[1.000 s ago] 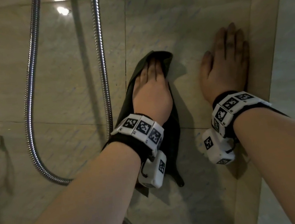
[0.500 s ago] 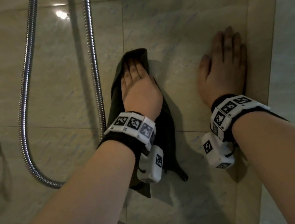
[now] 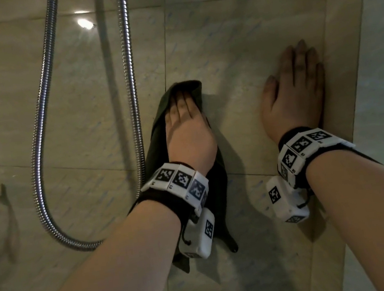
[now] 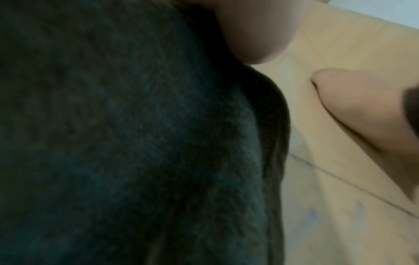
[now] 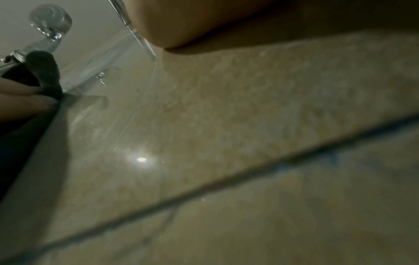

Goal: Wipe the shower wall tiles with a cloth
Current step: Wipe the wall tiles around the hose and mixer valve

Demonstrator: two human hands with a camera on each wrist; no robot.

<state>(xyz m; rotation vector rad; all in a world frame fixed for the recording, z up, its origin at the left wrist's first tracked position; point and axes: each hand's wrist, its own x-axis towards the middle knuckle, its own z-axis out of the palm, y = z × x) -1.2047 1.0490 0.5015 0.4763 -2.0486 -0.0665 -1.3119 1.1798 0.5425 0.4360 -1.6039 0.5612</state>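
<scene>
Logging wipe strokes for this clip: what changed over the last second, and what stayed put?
The left hand slid the dark cloth leftward across the wall tiles, toward the shower hose; its straight fingers press the cloth flat as before. The right hand stayed flat on the tile by the corner. Nothing was taken hold of or let go.
</scene>
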